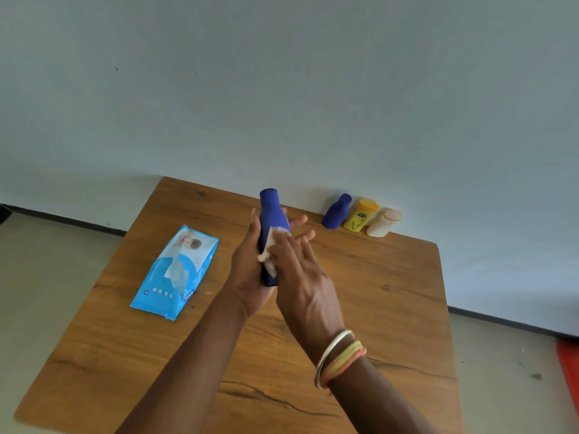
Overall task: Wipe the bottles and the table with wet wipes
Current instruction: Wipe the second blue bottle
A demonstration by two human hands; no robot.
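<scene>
Above the middle of the wooden table (391, 308), my left hand (247, 277) grips a tall dark blue bottle (272, 211) from behind and below, holding it upright. My right hand (300, 277) presses a white wet wipe (269, 245) flat against the bottle's front, fingers stretched out. At the table's far edge stand a smaller blue bottle (337, 212), a yellow bottle (360, 215) and a cream bottle (383, 223) in a row against the wall.
A blue pack of wet wipes (175, 274) lies on the table's left side with a wipe poking out of its opening. The pale wall rises right behind the table. An orange object (568, 368) lies on the floor at right.
</scene>
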